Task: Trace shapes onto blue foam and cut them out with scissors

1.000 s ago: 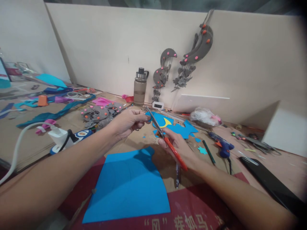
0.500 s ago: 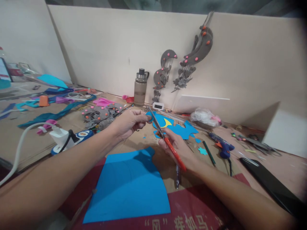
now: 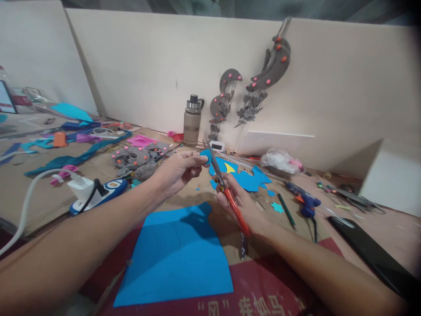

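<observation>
A: Right, both hands are up over the table (image 3: 42, 197). The left hand (image 3: 179, 169) has its fingers (image 3: 197, 160) pinched on a small blue piece (image 3: 206, 156), thin and rounded, foam by the look of it.

B: And the right hand (image 3: 245, 206) is clenched around the glossy orange handles of the scissors (image 3: 219, 182). The slim metal blades angle up and left, the tips right at that blue scrap.

A: Are the blades parted or closed?

B: Cannot tell from here, they read as one narrow line.

A: Below the hands lies a big blue sheet (image 3: 177, 254), flat, matte, with one curved notch in its far edge.

B: Just behind the scissors sits a jagged blue offcut (image 3: 250, 179) with a yellow crescent on it.

A: A dark pen (image 3: 242, 245) lies under the right wrist, and a blue glue gun (image 3: 304, 202) farther right.

B: At the back, a smoky plastic bottle (image 3: 192, 120) with a steel collar, and grey felt crescents (image 3: 271, 66) dotted with pink beads on the pale board.
</observation>
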A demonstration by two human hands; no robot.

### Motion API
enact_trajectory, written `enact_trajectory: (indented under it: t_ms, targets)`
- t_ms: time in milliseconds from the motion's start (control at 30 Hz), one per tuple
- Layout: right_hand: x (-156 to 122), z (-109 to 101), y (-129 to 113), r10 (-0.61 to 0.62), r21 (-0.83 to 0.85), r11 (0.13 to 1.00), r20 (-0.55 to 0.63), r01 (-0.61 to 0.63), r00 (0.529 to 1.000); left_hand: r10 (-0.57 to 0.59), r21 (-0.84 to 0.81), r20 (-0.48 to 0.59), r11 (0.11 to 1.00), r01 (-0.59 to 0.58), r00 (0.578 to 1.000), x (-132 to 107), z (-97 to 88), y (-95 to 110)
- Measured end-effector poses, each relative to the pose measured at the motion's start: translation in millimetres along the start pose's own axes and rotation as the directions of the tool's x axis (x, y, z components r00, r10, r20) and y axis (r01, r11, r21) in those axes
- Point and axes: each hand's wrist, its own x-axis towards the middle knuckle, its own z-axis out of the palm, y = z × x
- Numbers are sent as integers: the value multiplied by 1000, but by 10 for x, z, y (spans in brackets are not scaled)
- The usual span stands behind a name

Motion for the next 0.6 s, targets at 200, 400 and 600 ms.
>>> enact_trajectory:
  t_ms: [200, 400, 600]
  targets:
    - [33, 65, -66, 66, 208, 978, -153, -34, 986, 33, -16, -11, 999, -33, 999, -48, 69, -123]
    - [51, 65, -191, 91, 314, 949, -318, 14, 944, 25, 18, -46, 1000, -25, 999, -95, 125, -230]
    - [21, 82, -232, 51, 341, 936, -371, 85, 927, -46, 55, -18, 997, 47, 999, -135, 188, -383]
